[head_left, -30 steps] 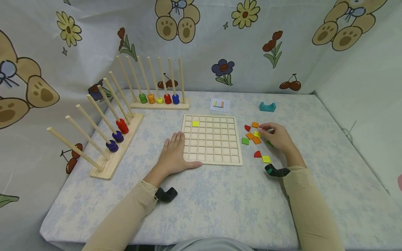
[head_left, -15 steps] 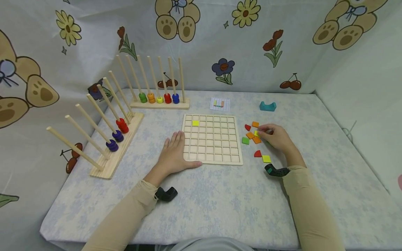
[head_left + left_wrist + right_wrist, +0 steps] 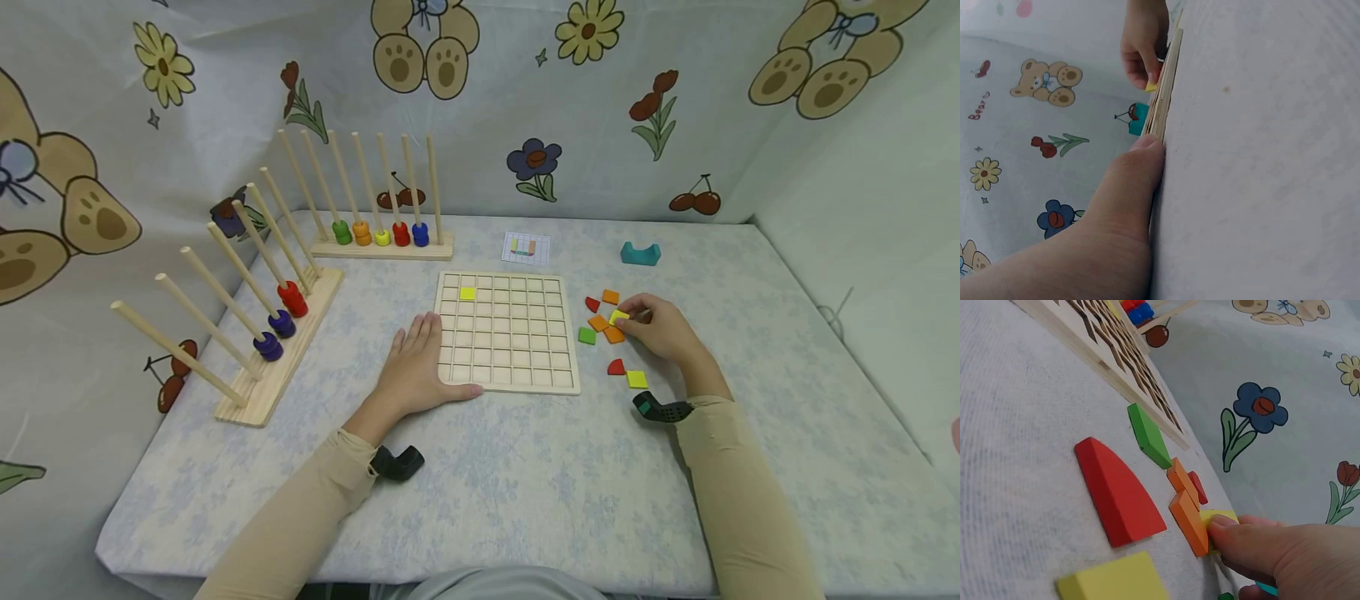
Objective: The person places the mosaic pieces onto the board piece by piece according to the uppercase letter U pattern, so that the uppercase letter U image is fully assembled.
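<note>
The right hand [image 3: 660, 329] pinches a yellow square tile [image 3: 618, 317] between thumb and fingertips, above the loose tiles; in the right wrist view the thumb covers part of that tile [image 3: 1220, 516]. The left hand [image 3: 414, 367] lies flat with straight fingers against the left edge of the wooden grid board [image 3: 510, 389], its thumb at the front edge. In the left wrist view the left thumb [image 3: 1129, 181] touches the board's edge [image 3: 1169, 81]. One yellow tile [image 3: 467, 293] sits in a cell near the board's upper left.
Around the right hand lie orange tiles [image 3: 613, 335], a green tile [image 3: 587, 336], red pieces [image 3: 616, 367] and a yellow tile [image 3: 637, 380]. A pattern card [image 3: 526, 248] and teal piece [image 3: 640, 254] lie behind. Two peg racks [image 3: 382, 251] [image 3: 258, 408] with coloured rings stand at the left.
The yellow tile at the right fingertips has come up slightly and tilted in their pinch. The left hand and the board have not moved.
</note>
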A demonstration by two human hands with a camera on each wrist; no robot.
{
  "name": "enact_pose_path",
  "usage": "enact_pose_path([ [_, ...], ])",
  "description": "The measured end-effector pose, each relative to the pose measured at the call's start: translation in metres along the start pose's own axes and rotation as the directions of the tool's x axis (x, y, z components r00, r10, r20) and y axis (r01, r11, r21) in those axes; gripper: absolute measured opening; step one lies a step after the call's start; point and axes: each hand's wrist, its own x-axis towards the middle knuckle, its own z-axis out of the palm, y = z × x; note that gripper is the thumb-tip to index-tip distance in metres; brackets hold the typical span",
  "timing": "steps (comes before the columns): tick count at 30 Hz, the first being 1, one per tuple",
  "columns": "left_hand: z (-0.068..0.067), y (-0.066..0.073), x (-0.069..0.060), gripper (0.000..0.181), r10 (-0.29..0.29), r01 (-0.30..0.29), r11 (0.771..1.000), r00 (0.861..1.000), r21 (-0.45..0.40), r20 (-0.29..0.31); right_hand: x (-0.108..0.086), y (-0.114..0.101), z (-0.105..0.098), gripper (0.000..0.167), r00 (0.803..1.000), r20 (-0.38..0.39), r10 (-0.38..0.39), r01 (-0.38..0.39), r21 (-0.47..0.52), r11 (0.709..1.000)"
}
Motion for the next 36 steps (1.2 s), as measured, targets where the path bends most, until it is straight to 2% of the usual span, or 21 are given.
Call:
enact_pose_path([
  [7, -0.001, 0.001, -0.001, 0.144, -0.005, 0.005, 1.000, 1.000, -0.013, -0.003, -0.001, -0.012, -0.002, 0.033, 0.999, -0.035, -0.018, 0.019, 0.046, 0.999],
  [11, -0.002, 0.001, -0.001, 0.143, 0.002, -0.002, 1.000, 1.000, -0.011, -0.013, 0.002, -0.028, 0.002, 0.033, 0.997, -0.054, -0.061, 0.065, 0.074, 0.995],
  [15, -0.002, 0.001, 0.000, 0.143, -0.005, 0.005, 1.000, 1.000, -0.004, -0.009, 0.011, -0.049, 0.010, 0.027, 0.993, -0.040, -0.111, 0.114, 0.089, 0.990],
  [20, -0.002, 0.002, 0.000, 0.143, -0.009, 0.009, 1.000, 1.000, -0.012, -0.001, 0.020, -0.081, 0.028, 0.022, 0.983, 0.006, -0.185, 0.183, 0.125, 0.975],
  [27, -0.002, 0.002, 0.000, 0.143, -0.017, 0.017, 1.000, 1.000, -0.003, 0.006, 0.027, -0.127, 0.065, 0.019, 0.959, 0.078, -0.274, 0.256, 0.186, 0.949],
  [32, -0.001, 0.002, 0.000, 0.144, -0.019, 0.019, 1.000, 1.000, 0.009, 0.011, 0.028, -0.157, 0.087, 0.018, 0.946, 0.103, -0.306, 0.280, 0.209, 0.937],
  [36, -0.002, 0.002, 0.000, 0.144, -0.016, 0.016, 1.000, 1.000, 0.010, 0.009, 0.030, -0.174, 0.099, 0.019, 0.945, 0.109, -0.310, 0.279, 0.228, 0.933],
])
